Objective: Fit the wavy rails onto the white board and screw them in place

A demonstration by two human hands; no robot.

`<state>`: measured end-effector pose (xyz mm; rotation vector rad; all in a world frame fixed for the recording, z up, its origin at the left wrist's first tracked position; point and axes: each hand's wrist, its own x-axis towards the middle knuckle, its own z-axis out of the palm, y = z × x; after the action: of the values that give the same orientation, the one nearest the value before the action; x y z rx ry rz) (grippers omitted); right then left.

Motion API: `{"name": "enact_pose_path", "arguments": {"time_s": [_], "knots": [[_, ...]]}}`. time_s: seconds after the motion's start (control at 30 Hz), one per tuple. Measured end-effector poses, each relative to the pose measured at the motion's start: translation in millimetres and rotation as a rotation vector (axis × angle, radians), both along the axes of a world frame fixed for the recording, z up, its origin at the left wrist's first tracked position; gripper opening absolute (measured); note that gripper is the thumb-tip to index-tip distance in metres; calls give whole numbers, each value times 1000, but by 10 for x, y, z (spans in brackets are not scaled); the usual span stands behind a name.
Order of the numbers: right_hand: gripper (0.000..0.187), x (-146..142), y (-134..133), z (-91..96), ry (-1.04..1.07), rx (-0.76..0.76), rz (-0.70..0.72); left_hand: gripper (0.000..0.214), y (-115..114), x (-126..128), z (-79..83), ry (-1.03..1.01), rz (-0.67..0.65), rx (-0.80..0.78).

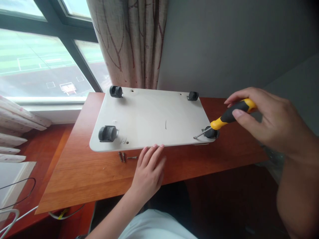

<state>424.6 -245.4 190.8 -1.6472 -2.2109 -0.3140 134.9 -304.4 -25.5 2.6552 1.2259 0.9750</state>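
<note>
My right hand (269, 119) grips a yellow and black screwdriver (233, 112). Its shaft slants down to the left, and the tip meets the near right corner of a white board (154, 116), at a screw or hole too small to make out. Black caster wheels sit at the board's corners; the near right caster (211, 132) is partly behind the screwdriver. My left hand (148, 172) rests its outstretched fingers on the board's near edge, thumb hidden. Several loose screws (124, 157) lie on the table just left of those fingers.
The board lies on a brown wooden table (82, 179). Behind it hang a patterned curtain (134, 43) and a grey wall (224, 43). A window (37, 66) is at the left. White cables (15, 215) run below the table's left corner.
</note>
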Motion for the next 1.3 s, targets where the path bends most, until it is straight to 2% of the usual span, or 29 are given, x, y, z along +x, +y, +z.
{"name": "enact_pose_path", "arguments": {"time_s": [0.07,0.13,0.2,0.33,0.4,0.47,0.53,0.6,0.67,0.73,0.83,0.9,1.03,1.13,1.2,1.3], "knots": [[30,4,-30,49,83,-103,71,30,0,-4,3,0,-4,-5],[39,10,-57,63,132,-131,62,30,0,-6,9,0,-6,-8],[43,15,-67,40,98,-86,-1,29,1,-6,16,-1,-6,-9],[41,22,-37,-40,-100,103,-136,27,1,0,22,-10,-4,-12],[41,29,-17,-54,-136,135,-174,27,-1,2,22,-11,-5,-15],[36,39,-9,-34,-106,92,-150,27,-2,2,22,-12,-7,-12],[31,49,-20,5,-25,-9,-66,27,-2,0,20,-13,-10,-12],[36,54,-42,39,85,-116,16,27,-1,-3,17,-15,-13,-13],[41,50,-62,41,161,-155,33,27,1,-6,13,-16,-14,-16],[41,36,-68,9,122,-100,-3,27,1,-7,11,-20,-12,-18],[43,2,-46,-61,-79,84,-95,26,-2,-4,12,-22,-10,-22],[45,-20,-26,-78,-132,141,-132,25,-5,-2,15,-23,-6,-20],[31,-32,-19,-11,-4,-29,-23,26,-6,0,15,-22,-8,-24],[34,-17,-33,19,115,-133,51,25,-2,0,11,-20,-15,-22],[36,-5,-35,-10,108,-92,15,25,-1,2,10,-22,-15,-19],[41,6,-25,-77,-55,87,-67,25,-3,4,10,-30,-12,-16]]}}
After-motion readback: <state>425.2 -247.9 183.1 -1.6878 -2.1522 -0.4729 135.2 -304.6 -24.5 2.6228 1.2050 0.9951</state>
